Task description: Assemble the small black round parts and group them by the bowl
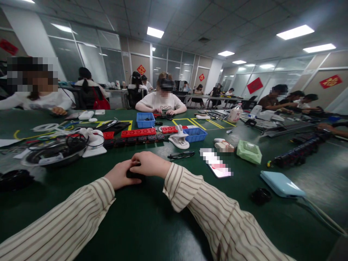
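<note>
Both hands meet over the green table, in the middle of the view. My left hand is curled round a small black object at table level. Over its top lies my right hand, fingers bent down onto it and touching the left hand. Most of the black object is covered, so its kind does not show. Just beyond the right hand lie folded black glasses and a white clip. A phone with a lit screen rests farther right.
A metal bowl with cables stands left. Red and black socket strips and blue bins line the far side. To the right are a green tissue pack, a light blue power bank and a black ring-shaped part. Co-workers sit opposite.
</note>
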Demonstrator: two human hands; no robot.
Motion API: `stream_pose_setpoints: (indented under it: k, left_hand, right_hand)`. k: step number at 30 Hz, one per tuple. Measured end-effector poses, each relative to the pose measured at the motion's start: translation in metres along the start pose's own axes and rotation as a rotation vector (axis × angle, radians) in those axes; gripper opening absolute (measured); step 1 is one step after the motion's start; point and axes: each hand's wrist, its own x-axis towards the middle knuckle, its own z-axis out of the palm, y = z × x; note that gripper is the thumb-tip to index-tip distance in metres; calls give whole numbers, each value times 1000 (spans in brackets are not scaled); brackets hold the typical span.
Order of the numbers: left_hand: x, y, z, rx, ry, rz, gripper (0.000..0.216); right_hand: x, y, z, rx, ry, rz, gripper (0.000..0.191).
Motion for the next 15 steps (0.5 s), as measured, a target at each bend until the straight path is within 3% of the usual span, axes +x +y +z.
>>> stream_pose_setpoints:
  k: [4, 9, 15]
  left_hand:
    - [-1, 6, -2, 100, 12, -1, 59]
    - [-1, 14, -1, 321, 16, -14, 40]
    - [0, 16, -1, 273, 12, 20, 33]
  right_hand:
    - [-2, -6, 0, -47, 25, 114, 37]
    - [-3, -8, 10, -149, 53, 240, 55]
    - [1, -5, 11, -166, -14, 140, 39]
